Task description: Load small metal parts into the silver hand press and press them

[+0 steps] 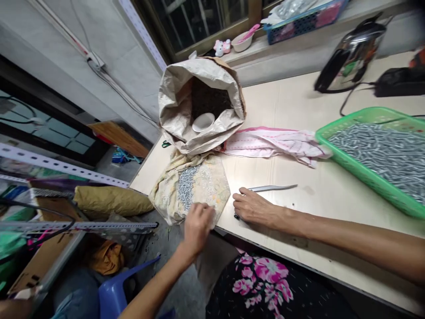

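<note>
My left hand (198, 223) is closed, slightly blurred, at the front edge of a patterned yellowish cloth (217, 181). What its fingers hold, if anything, is hidden. Small silver metal pins (186, 186) lie heaped on the cloth, just beyond this hand. To the right, my right hand (250, 206) rests on the table with curled fingers. A slim grey tool (275, 188) with a curved tip lies right behind those fingers, and a small black piece (237, 216) shows beneath the hand. I cannot make out what that hand grips.
An open sack (169, 115) with a white bowl (203, 122) inside stands at the back. A pink-and-white towel (275, 144) lies beside it. A green basket (361, 175) full of metal pins sits right, below a kettle (352, 55). A blue stool (114, 292) stands lower left.
</note>
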A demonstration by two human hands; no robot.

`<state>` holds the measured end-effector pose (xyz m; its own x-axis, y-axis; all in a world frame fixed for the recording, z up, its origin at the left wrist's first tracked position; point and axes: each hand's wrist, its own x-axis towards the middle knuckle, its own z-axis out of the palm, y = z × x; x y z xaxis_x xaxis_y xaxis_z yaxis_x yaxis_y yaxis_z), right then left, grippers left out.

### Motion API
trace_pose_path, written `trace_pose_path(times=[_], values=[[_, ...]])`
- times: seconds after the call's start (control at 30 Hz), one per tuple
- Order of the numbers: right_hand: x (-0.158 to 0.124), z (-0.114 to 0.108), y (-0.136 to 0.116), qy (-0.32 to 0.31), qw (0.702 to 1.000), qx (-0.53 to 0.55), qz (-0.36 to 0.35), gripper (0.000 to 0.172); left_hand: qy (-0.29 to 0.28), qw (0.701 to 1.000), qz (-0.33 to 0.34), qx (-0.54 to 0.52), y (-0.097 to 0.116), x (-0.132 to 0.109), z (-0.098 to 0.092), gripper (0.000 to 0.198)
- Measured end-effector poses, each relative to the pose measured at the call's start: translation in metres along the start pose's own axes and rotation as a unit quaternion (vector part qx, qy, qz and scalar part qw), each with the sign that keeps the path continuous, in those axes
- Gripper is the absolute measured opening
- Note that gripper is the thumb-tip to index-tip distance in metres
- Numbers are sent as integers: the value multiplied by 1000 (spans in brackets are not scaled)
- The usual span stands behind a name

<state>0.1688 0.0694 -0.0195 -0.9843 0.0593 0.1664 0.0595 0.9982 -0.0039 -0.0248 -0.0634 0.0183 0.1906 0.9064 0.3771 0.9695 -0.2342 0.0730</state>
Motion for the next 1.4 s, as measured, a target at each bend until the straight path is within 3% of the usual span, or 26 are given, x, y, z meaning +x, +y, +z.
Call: trace_pose_path(times=[0.07,0.13,0.33,0.43,0.57,0.67,0.8,0.93,1.07,1.23,1.3,1.4], values=[[1,2,1,16,1000,-9,-11,20,-34,995,-64,74,-37,-2,-8,18],[3,1,3,21,1000,-5,-16,21,-68,987,-80,120,-65,-1,-10,20],[11,-5,15,-1,998,57,35,14,-219,954,-6,206,-112,19,-4,24],[11,-6,13,-20,995,71,66,17,-282,933,44,219,-124,29,-6,23],[6,-5,5,-35,996,54,65,16,-320,919,104,205,-130,35,-7,18],[2,-5,5,-38,996,28,80,18,-310,928,107,177,-130,36,-3,18],[-7,-16,22,-63,985,51,151,17,-257,954,67,139,-130,36,2,24],[-21,-36,34,-67,970,135,190,22,-173,984,10,41,-117,37,6,22],[-31,-43,35,-57,958,183,212,25,-111,990,-24,-81,-73,45,11,19],[-35,-37,40,-26,960,171,219,23,-123,969,47,-211,-3,55,19,14],[-33,-34,39,-54,966,118,223,21,-130,962,69,-229,16,57,23,14],[-26,-32,32,-80,974,55,206,17,-127,961,49,-242,30,58,25,14]])
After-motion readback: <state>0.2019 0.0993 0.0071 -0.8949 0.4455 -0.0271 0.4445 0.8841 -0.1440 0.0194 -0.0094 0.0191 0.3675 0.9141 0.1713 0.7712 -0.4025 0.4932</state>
